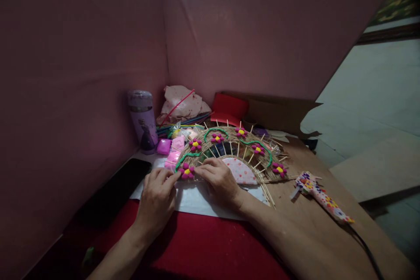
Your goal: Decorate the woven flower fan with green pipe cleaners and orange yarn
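A half-round twine-and-stick fan [226, 141] lies before me, with thin sticks poking out around its rim. Magenta clay flowers with yellow centres and green wavy strands decorate it. At its lower left corner sits one clay flower [187, 171] between my two hands. My left hand [159, 188] has its fingers closed at the flower's left side. From the right, my right hand [219, 180] touches the same flower with its fingers bent together; the thumb is partly hidden. A dotted cloth half-circle [241, 170] fills the middle of the fan.
A purple tumbler [143, 121] stands at the back left, beside pink clay packets [177, 145]. A dark phone [114, 188] lies left. Red foam sheet [229, 109] and cardboard [278, 113] are behind. On the right rests a flower-patterned glue gun [323, 197] with a black cord.
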`<state>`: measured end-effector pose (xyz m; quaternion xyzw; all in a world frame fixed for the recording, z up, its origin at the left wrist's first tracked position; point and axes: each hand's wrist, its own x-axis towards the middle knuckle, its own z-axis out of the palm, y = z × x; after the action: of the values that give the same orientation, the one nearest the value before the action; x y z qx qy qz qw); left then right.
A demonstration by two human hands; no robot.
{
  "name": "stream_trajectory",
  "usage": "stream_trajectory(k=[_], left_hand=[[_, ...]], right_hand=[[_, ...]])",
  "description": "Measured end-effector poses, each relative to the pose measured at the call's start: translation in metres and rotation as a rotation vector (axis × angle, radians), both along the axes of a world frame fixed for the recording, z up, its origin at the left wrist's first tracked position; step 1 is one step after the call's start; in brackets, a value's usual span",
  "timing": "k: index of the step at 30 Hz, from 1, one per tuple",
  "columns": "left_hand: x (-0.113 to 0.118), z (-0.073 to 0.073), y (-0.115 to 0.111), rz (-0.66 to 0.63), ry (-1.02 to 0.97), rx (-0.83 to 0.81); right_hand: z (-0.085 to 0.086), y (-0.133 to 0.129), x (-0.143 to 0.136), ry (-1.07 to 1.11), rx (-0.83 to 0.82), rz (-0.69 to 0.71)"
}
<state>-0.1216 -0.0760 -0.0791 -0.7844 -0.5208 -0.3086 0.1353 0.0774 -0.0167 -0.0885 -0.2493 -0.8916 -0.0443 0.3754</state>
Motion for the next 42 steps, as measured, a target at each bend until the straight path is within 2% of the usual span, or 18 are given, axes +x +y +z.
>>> stream_trajectory(k=[42], left_hand=[[0.0000, 0.0003, -0.0018, 0.011, 0.015, -0.013]], right_hand=[[0.0016, -0.0026, -0.0015, -0.042, 0.016, -0.041]])
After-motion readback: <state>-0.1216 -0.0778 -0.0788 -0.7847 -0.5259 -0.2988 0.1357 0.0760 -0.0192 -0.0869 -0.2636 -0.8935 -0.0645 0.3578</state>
